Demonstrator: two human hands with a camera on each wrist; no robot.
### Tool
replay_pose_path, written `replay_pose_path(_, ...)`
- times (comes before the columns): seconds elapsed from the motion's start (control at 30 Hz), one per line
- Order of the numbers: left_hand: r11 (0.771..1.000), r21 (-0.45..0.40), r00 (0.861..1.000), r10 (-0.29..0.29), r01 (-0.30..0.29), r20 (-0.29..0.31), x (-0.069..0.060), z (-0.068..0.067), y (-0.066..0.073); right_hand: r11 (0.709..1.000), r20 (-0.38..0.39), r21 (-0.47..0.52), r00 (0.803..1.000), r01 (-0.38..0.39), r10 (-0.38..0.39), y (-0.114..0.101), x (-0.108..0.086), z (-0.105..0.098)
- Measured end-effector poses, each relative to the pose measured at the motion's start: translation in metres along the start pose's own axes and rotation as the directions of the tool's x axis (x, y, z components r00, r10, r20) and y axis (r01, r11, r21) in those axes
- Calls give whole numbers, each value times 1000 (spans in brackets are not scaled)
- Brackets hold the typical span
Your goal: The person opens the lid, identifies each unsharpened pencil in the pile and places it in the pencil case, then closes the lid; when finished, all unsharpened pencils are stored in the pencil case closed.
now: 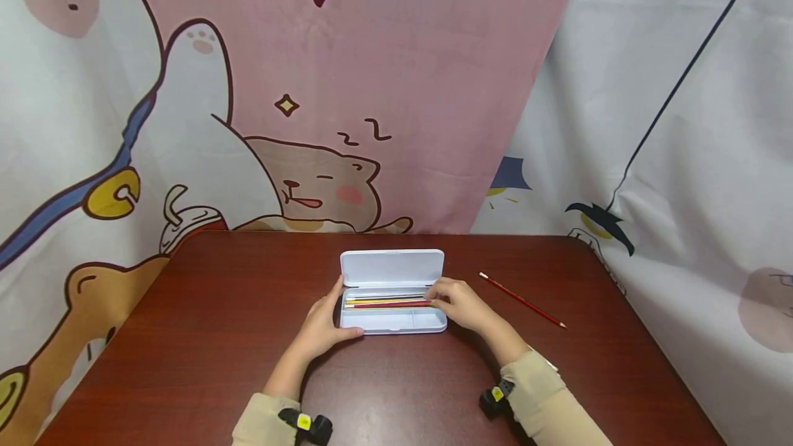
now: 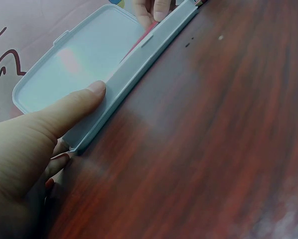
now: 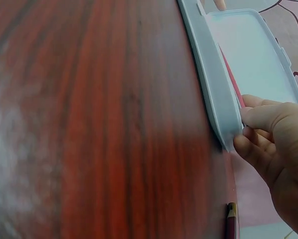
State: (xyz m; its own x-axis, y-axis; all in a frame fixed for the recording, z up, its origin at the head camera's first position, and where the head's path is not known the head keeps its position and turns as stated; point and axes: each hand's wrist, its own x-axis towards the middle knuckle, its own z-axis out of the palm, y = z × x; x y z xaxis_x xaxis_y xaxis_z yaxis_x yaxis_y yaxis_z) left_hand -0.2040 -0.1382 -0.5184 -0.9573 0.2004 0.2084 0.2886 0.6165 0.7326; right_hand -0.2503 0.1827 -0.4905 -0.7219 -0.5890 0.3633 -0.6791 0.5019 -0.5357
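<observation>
A white plastic pencil case point(image 1: 378, 324) lies on the table with its lid point(image 1: 392, 268) raised at the back. Several pencils, yellow, red and dark, lie lengthwise in its rear section. My left hand point(image 1: 322, 325) grips the case's left end, thumb point(image 2: 86, 98) on the front wall and fingers round the end. At the right end, my right hand point(image 1: 463, 303) pinches the end of a red pencil point(image 3: 231, 74) inside the case. In the right wrist view, its lower fingers touch the case's end wall. Fingertips hide the pencil's tip.
To the right of the case, another red pencil point(image 1: 526, 302) with a white end lies slanted on the dark reddish-brown table point(image 1: 217, 336). A printed cloth point(image 1: 434, 88) hangs right behind the table's far edge. Each wrist wears a small black camera.
</observation>
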Motion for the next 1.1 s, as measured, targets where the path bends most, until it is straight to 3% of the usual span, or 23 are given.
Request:
replay_pose_path(0.3, 1000, -8, 999, -30, 30, 17, 0, -1, 1, 1000, 8, -9, 1000, -29, 29, -1, 2, 1)
replay_pose_path(0.53, 1000, -9, 1000, -22, 22, 13, 0, -1, 0, 999, -4, 7, 999, -53, 53, -4, -1, -2)
replay_pose_path(0.8, 1000, -13, 1000, -17, 17, 13, 0, 0, 0, 996, -104, 28, 991, -86, 88, -13, -16, -15)
replay_pose_path(1.1, 1000, -5, 1000, -12, 12, 12, 0, 0, 0, 994, -206, 43, 973, -102, 108, -19, -46, -31)
